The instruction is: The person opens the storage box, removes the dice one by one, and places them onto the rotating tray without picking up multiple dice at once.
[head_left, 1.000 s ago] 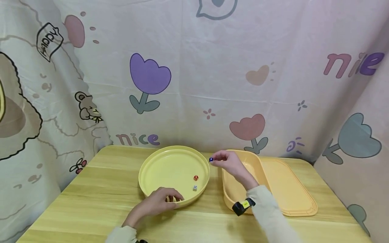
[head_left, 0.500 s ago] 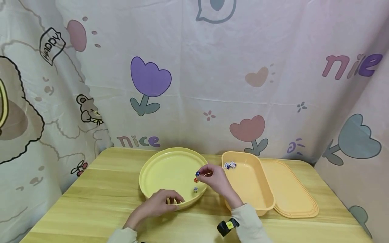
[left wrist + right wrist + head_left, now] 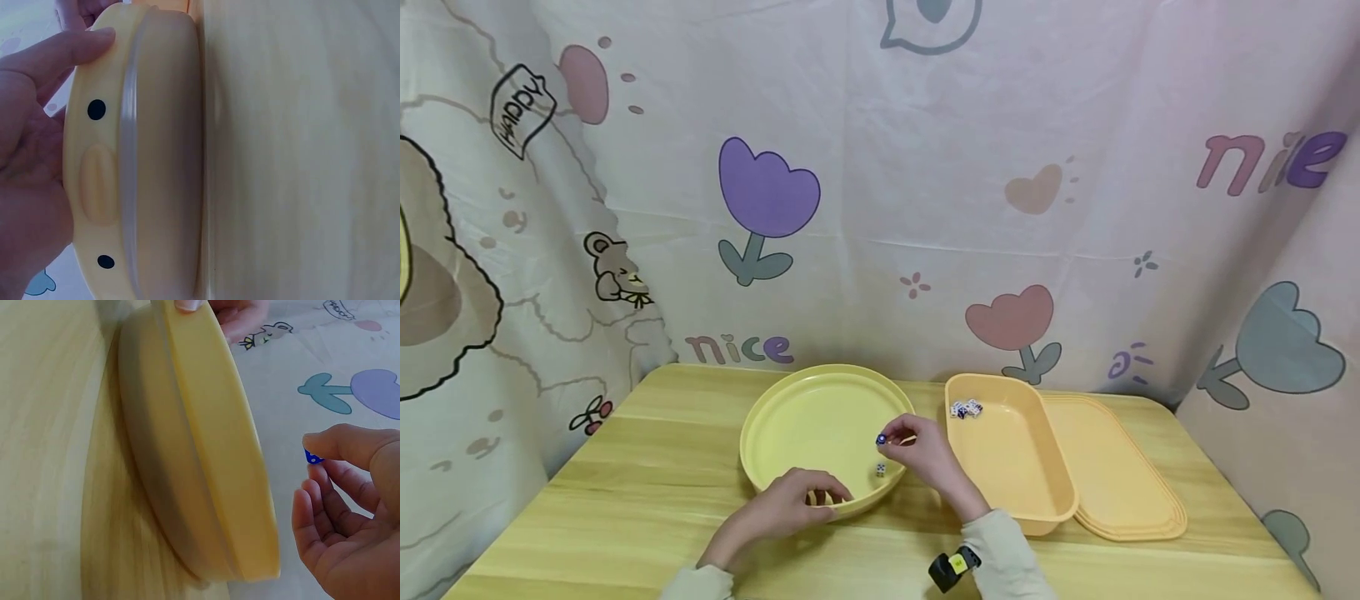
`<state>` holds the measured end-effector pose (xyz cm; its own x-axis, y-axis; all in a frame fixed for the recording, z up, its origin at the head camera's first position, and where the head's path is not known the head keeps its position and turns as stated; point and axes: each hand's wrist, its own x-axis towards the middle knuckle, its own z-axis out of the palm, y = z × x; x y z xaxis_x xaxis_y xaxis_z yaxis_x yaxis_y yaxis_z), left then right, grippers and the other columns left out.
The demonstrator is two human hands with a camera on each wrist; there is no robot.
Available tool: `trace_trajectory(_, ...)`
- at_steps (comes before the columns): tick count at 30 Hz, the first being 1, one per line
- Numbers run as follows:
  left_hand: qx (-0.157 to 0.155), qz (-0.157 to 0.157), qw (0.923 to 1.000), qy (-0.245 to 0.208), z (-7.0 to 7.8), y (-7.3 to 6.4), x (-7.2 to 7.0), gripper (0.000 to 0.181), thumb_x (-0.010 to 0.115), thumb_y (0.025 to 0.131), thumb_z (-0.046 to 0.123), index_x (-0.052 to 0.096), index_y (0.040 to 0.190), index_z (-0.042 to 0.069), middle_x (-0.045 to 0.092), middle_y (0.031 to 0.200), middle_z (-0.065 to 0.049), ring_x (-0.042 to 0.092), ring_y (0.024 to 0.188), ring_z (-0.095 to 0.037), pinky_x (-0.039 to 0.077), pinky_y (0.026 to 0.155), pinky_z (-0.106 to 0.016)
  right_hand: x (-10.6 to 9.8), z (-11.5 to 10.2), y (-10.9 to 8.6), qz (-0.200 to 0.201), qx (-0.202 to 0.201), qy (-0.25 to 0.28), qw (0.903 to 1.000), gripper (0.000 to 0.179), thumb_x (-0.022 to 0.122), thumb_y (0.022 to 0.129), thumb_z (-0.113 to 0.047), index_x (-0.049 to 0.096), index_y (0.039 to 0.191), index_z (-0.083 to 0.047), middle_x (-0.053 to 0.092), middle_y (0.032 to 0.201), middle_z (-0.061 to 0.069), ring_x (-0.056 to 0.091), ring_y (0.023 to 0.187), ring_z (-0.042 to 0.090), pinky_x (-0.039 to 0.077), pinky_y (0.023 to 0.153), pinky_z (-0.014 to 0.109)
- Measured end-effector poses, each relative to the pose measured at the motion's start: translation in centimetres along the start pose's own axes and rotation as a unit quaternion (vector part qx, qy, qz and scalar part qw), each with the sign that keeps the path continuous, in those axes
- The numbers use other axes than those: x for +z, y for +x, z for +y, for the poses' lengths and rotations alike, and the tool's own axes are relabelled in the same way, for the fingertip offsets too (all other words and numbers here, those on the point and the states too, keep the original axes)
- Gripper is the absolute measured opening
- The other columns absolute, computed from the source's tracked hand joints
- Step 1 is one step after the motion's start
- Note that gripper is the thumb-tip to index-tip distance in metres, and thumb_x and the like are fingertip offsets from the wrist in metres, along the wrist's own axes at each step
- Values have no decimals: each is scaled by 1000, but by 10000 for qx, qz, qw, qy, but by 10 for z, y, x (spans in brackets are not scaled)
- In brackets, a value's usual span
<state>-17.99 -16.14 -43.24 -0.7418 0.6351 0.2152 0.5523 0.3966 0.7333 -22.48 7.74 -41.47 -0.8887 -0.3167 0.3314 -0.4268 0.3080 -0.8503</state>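
Note:
A blue die is pinched between the thumb and fingertips of my right hand, above the right side of a round yellow tray. In the right wrist view only part of the blue die shows. A white die lies in the tray just below that hand. The red die is hidden now. My left hand grips the tray's near rim, its thumb on the outer wall and its other fingers over the inside.
Right of the tray stands an orange rectangular box with several white and blue dice in its far left corner. A flat orange lid lies beside it. Behind the wooden table hangs a printed curtain.
My right hand has moved left from above the orange box to above the tray, with the blue die in its fingers. It now covers the red die. The left hand keeps its hold.

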Motion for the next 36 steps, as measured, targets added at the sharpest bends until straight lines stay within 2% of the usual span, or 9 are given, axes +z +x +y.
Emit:
trace_trajectory(2,27,-11,10000,19,0,0,0,19,67,86,6,71,104,8,66,93,6,53,79,-2,47,65,-24,-2,-9,-1,14,23,-31,10000,11,74,79,1,67,87,4,65,80,8,59,74,19,50,68,25)
trace_trajectory(7,200,-3,9998,39,-3,0,1,20,67,85,4,71,104,7,65,92,10,53,76,-1,47,63,-24,-1,-7,0,0,68,-98,9999,12,74,79,3,66,88,5,66,83,11,60,76,22,50,69,26)
trace_trajectory(8,321,8,9994,102,-4,0,1,21,66,84,3,71,104,7,65,92,10,53,76,-1,47,62,-23,-1,-2,1,-13,65,-92,9999,14,74,79,2,67,90,5,66,84,11,60,77,21,51,69,26)
trace_trajectory(10,366,23,9993,122,-6,0,2,21,66,84,3,71,104,7,64,91,12,53,76,-1,47,62,-23,0,4,2,-24,6,-123,9999,16,75,79,0,66,92,6,67,86,12,61,78,21,52,71,29)
trace_trajectory(14,253,24,9996,135,-5,0,1,20,67,85,5,71,104,8,64,91,10,53,77,-1,46,63,-23,0,5,3,-12,-33,-218,9998,18,73,81,0,66,95,8,67,89,15,62,81,24,52,72,35)
trace_trajectory(15,119,14,9999,73,-4,0,1,20,67,85,5,71,104,9,64,91,11,53,77,-1,46,64,-24,0,5,3,0,-3,-272,9996,17,72,82,-1,66,95,8,67,89,14,62,81,24,52,72,35)
trace_trajectory(18,26,7,10000,58,-2,0,1,19,68,86,7,72,104,9,65,91,8,53,78,-2,46,65,-24,-1,5,4,43,94,-380,9992,15,70,84,-2,67,96,7,67,89,9,61,82,23,51,74,34)
trace_trajectory(26,-11,6,10000,34,0,1,1,19,68,85,6,72,104,9,65,91,8,53,78,-2,46,65,-24,-6,6,5,210,186,-569,9980,12,68,87,-2,68,97,4,67,89,7,62,84,22,51,77,35)
trace_trajectory(36,62,21,10000,62,-1,1,1,19,68,85,6,71,104,8,65,91,8,53,77,-1,47,64,-23,-6,6,5,141,201,-508,9984,13,67,87,-4,68,98,4,68,90,7,63,83,22,50,71,29)
